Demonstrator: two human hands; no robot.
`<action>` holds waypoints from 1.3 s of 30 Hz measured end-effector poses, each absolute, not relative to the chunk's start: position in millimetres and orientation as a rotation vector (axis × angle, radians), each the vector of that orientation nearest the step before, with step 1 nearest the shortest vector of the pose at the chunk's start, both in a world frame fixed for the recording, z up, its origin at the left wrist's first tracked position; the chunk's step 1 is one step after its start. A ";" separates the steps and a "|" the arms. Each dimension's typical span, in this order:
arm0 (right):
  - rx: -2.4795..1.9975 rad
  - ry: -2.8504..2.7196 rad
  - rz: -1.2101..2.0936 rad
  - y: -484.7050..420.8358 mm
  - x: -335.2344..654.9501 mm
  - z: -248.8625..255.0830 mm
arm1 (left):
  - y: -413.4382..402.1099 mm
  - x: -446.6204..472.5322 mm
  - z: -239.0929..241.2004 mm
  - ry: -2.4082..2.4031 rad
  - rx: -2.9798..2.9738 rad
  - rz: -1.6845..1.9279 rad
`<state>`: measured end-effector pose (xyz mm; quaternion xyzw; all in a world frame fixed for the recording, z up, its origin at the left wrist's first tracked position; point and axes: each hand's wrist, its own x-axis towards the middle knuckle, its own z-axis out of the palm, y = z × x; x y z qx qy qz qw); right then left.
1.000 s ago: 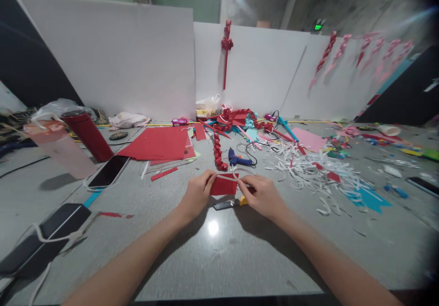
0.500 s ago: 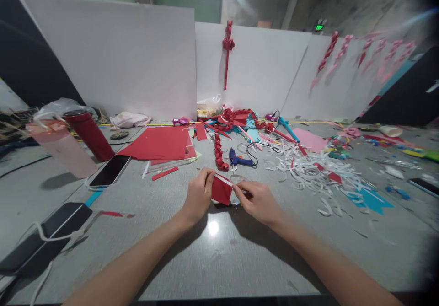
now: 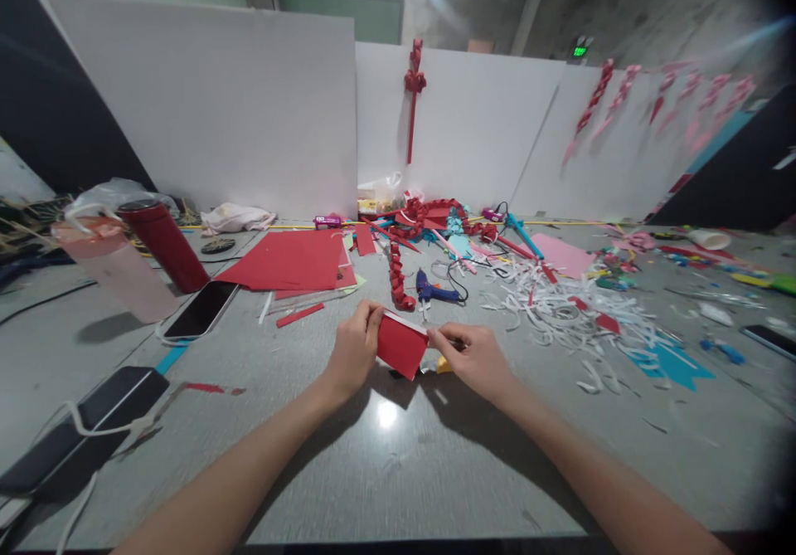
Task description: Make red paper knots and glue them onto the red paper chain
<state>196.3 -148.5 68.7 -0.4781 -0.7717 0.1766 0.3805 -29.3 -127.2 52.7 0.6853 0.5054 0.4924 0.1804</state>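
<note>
A small red paper piece (image 3: 401, 349) with a white strip along its top edge is held up between both hands over the grey table (image 3: 398, 464). My left hand (image 3: 354, 352) pinches its left edge. My right hand (image 3: 476, 360) pinches its right end, fingers closed. A utility knife with a yellow part (image 3: 439, 365) lies on the table just under the paper, mostly hidden by it and my right hand.
Red paper sheets (image 3: 289, 260), a red paper chain (image 3: 398, 277) and a blue glue gun (image 3: 432, 289) lie beyond the hands. White paper shavings (image 3: 560, 310) spread to the right. A phone (image 3: 200, 309), a red flask (image 3: 162, 244) and a pink cup (image 3: 115, 269) stand left; another phone (image 3: 80, 426) lies near left.
The red paper went from lying flat and wide between my hands to being tilted up, its face turned toward me. Both hands stayed in place, moving slightly apart at the end.
</note>
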 end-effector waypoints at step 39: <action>-1.187 -1.647 0.688 -149.6 197.2 75.8 | -131.4 -28.4 47.4 1.550 1.958 1.582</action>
